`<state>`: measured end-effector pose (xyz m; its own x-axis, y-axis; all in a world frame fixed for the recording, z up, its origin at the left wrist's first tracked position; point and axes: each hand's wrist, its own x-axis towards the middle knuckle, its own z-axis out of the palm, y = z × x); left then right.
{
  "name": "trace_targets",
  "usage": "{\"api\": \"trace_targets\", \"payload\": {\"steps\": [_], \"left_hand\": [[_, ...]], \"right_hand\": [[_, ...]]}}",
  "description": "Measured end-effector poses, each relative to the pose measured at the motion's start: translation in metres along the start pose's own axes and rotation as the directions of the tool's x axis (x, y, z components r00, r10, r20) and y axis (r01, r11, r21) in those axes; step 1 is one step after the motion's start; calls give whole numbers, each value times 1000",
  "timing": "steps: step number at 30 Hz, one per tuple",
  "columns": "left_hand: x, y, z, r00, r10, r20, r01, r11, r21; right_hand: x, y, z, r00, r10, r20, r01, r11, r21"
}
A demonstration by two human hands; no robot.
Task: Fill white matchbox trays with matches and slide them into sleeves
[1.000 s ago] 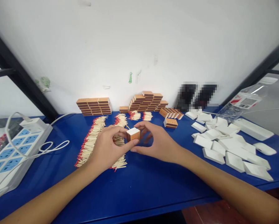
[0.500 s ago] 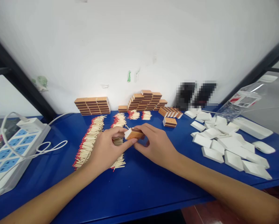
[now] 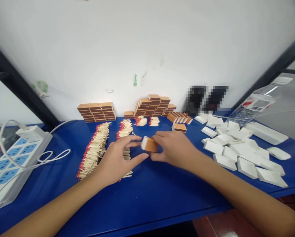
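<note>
My right hand (image 3: 173,148) pinches a small orange matchbox (image 3: 149,144) with a white end, held just above the blue table (image 3: 147,194). Beside it, my left hand (image 3: 118,159) has its fingers spread apart and holds nothing; its fingertips are close to the box. Under and behind my left hand lie rows of red-tipped matches (image 3: 94,149). Stacks of closed orange matchboxes (image 3: 153,106) stand at the wall.
A second stack of orange boxes (image 3: 96,112) is at the back left. White inner trays (image 3: 238,151) are scattered on the right, with a white mouse (image 3: 278,153) beyond. A white and blue power strip (image 3: 11,158) with its cable lies at the left edge.
The matchbox was gripped by both hands; now my left hand has let go and opened, and my right hand has carried the box slightly right, turned flat.
</note>
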<state>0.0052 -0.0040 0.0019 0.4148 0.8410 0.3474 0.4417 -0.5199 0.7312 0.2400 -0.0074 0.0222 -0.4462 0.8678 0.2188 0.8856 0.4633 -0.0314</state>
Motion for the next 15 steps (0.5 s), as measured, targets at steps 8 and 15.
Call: {"api": "trace_targets", "payload": {"steps": [8,15], "left_hand": [[1,-4,-5,999,27,-41,-22,994,102],[3,-6,-6,997,57,-44,-51,990,135]], "right_hand": [[-27,87,-28,870,323,372,-318,945,-76],[-33,99,-18,907,323,269,-310,946,-92]]}}
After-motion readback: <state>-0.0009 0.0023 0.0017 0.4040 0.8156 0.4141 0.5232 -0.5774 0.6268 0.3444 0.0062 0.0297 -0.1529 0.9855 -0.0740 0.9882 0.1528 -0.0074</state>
